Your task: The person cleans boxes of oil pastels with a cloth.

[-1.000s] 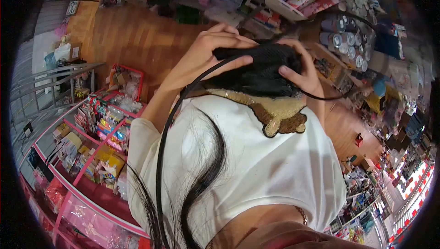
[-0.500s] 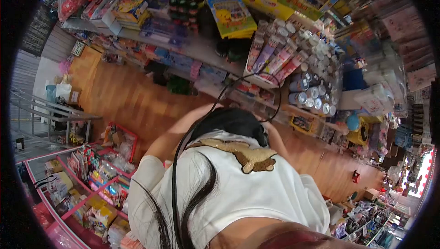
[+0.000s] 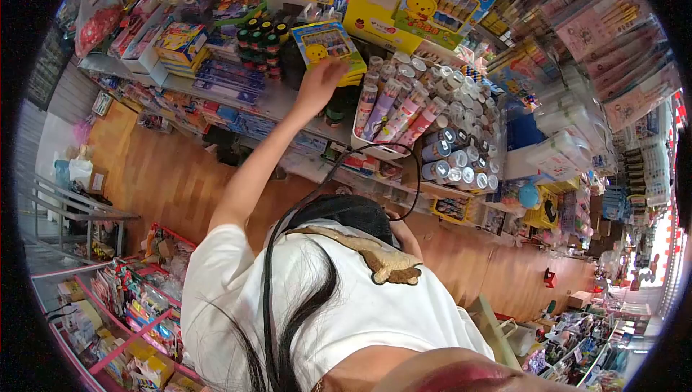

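"Near the top middle of the frame, what is my wearer's left hand (image 3: 326,78) doing?"

"I see it at the lower edge of a stack of yellow picture boxes (image 3: 327,40). The fingers blur together, so I can't tell whether they grasp a box or merely touch it."

"And the right hand (image 3: 395,220)?"

"Just below the frame's centre, barely showing beside the black clothing (image 3: 349,212). I can't tell its grip either."

"Why are those boxes laid like that?"

"Flat, picture side up; I'd guess so the design shows and the pile sits steady."

"Any containers?"

"Right of the stack, I have a white bin (image 3: 371,147) holding pink and purple tubes (image 3: 396,119), packed close, presumably so they don't roll. Beside it crowd lidded canisters (image 3: 437,152), contents unclear to me. Right of centre, a yellow tray (image 3: 448,217) holds items too small to name."
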Action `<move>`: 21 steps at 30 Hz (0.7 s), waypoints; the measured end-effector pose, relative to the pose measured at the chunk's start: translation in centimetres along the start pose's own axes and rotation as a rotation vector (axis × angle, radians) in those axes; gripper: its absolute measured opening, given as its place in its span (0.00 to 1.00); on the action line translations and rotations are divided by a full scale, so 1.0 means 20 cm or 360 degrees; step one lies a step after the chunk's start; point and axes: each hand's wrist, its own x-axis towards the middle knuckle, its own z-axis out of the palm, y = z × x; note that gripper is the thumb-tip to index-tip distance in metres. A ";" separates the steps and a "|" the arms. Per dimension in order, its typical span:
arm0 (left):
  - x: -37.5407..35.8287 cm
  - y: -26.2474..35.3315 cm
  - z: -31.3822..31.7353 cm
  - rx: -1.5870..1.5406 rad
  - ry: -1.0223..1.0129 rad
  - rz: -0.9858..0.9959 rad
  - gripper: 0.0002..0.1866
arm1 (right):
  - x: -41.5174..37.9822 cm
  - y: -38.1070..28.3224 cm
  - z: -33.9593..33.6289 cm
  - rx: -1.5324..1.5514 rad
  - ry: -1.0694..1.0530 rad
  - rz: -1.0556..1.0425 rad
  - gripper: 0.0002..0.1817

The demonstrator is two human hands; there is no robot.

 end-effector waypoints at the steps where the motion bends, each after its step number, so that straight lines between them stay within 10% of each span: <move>1: 0.12 0.10 0.03 0.0034 -0.0034 0.0059 0.16 | -0.01 0.00 0.00 0.0081 0.0041 0.0017 0.19; 8: 0.56 0.36 0.35 0.0310 0.0210 0.0504 0.34 | -0.10 0.08 -0.17 0.0277 0.0682 0.0317 0.29; 21: 0.61 0.34 0.42 0.0447 0.0165 0.0480 0.31 | -0.54 -0.31 -0.47 0.1441 0.1117 -0.0564 0.21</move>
